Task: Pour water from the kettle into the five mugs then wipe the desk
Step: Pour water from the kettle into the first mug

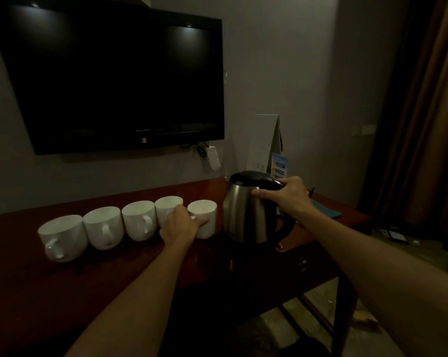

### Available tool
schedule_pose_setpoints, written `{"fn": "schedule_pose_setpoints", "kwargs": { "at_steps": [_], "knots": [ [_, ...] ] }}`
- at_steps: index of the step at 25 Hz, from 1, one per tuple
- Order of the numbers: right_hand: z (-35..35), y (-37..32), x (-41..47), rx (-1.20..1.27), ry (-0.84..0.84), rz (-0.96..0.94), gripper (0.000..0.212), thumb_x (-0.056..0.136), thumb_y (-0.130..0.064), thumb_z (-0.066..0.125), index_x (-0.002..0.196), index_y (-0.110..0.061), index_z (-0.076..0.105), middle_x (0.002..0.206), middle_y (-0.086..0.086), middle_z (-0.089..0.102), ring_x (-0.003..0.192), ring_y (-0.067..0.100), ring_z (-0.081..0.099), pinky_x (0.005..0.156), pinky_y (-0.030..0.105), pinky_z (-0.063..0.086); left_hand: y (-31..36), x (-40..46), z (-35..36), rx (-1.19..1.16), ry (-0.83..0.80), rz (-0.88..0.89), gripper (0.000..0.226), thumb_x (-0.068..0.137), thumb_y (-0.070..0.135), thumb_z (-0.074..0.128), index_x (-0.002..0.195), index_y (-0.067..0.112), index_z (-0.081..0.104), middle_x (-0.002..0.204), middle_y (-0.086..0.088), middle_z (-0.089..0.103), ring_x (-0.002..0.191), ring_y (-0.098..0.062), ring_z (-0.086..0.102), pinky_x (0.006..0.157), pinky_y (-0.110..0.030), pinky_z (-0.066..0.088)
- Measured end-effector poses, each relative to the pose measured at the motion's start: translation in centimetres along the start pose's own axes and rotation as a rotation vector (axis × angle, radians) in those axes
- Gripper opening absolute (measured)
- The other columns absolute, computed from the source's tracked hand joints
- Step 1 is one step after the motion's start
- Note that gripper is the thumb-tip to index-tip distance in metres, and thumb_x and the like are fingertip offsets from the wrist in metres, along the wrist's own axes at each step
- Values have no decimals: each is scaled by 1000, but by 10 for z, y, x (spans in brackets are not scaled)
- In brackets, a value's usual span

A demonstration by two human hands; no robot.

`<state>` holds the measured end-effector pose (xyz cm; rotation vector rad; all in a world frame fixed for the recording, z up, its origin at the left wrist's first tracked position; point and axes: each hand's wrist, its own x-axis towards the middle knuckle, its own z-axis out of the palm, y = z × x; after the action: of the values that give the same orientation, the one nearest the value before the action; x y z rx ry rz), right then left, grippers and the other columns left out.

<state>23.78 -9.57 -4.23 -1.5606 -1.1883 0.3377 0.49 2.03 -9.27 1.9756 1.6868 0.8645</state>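
Fingers (262, 193) grip the upright kettle (246, 215), spout facing the mugs (140, 222).

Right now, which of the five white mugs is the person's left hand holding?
The mug nearest the kettle, at the row's right end. The left hand grips it; the other four stand untouched.

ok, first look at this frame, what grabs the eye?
The row of five white mugs on the dark desk, bright against the dim room. Right of them stands the steel kettle, with the right hand gripping its handle and the left hand on the rightmost mug. A big dark TV fills the wall above.
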Motion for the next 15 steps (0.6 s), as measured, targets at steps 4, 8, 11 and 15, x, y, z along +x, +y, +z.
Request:
{"fn": "schedule_pose_setpoints", "kwargs": {
  "at_steps": [4,8,11,15],
  "knots": [
    [1,-3,-3,9,-5,-21,45,65,-37,90,94,-6,75,85,4,75,83,17,72,67,26,55,-12,4,-9,-22,-95,47,46,67,56,76,92,20,63,85,0,67,84,-21,64,75,-39,54],
    [-3,-10,-7,53,-38,-30,33,68,-27,89,89,-6,75,78,4,75,70,13,72,55,19,52,-22,10,-20,-38,-185,103,38,69,48,81,87,18,66,81,-1,69,80,-18,65,76,-40,55],
    [-8,-14,-10,80,-76,-25,29,70,-22,87,89,-3,75,73,2,75,67,14,73,54,18,52,-26,11,-20,-46,-156,117,41,71,48,80,93,17,66,85,0,68,83,-16,62,72,-35,48],
    [-14,-30,-11,29,-130,28,34,71,-25,86,89,1,73,70,5,72,51,7,66,47,17,48,-29,8,-20,-35,-126,110,45,74,52,75,103,20,62,95,1,68,96,-16,59,81,-31,28]
  ]
}}
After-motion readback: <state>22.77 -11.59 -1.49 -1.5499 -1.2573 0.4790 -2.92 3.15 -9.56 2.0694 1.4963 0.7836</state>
